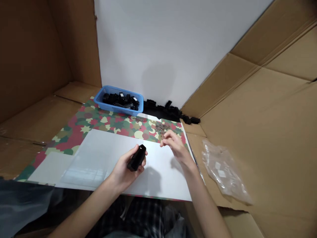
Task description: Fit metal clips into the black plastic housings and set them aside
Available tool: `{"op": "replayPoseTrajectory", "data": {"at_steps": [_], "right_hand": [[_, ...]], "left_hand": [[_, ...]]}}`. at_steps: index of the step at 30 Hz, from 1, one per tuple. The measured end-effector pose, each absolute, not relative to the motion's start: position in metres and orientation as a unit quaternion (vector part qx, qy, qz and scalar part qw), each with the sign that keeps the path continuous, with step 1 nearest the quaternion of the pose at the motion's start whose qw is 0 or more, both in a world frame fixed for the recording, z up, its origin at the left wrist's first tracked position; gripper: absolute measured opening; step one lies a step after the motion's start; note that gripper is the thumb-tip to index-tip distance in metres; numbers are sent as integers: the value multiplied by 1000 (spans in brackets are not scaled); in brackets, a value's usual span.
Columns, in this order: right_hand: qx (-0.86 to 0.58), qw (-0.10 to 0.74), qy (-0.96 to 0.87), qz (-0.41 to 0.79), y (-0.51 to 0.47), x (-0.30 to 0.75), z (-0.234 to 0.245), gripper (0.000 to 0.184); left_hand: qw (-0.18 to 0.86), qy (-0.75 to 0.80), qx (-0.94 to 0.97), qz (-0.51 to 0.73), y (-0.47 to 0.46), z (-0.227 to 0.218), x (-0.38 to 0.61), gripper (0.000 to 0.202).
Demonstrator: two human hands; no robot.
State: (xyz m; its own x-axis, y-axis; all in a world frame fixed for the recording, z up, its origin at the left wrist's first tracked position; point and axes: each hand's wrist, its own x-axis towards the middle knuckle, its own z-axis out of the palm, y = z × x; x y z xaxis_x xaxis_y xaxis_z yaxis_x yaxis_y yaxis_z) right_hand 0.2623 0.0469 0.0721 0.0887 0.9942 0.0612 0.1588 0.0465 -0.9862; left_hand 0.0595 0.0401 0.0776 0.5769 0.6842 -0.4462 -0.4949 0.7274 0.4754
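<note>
My left hand (131,168) is wrapped round a black plastic casing (137,158), a long, hollow-looking piece held at a tilt above the white sheet. My right hand (174,145) hovers just in front of a pile of small metal parts (162,127), probably screws. Its thumb and fingertips are drawn together in a pinch; whatever is between them is too small to make out. Both hands are apart from each other.
A blue basket (119,107) full of black plastic pieces stands at the back left. More black pieces (168,110) lie along the white wall. A clear plastic bag (225,175) rests on cardboard at right. White sheets (99,158) cover part of the camouflage-patterned table (81,130).
</note>
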Motion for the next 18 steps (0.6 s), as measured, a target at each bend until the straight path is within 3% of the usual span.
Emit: {"op": "replayPoseTrajectory", "data": {"at_steps": [4,9,18], "right_hand": [[-495,547,-530,418,26,244,92,5],[-476,592,-574,307,2,215,92,9],[-428,599,-662,140,5,187,85,20]], "left_hand": [[920,244,84,295,35,86,60,38],[916,176,126,336,24,96,57,29],[832,307,165,432,12,101,41,29]]}}
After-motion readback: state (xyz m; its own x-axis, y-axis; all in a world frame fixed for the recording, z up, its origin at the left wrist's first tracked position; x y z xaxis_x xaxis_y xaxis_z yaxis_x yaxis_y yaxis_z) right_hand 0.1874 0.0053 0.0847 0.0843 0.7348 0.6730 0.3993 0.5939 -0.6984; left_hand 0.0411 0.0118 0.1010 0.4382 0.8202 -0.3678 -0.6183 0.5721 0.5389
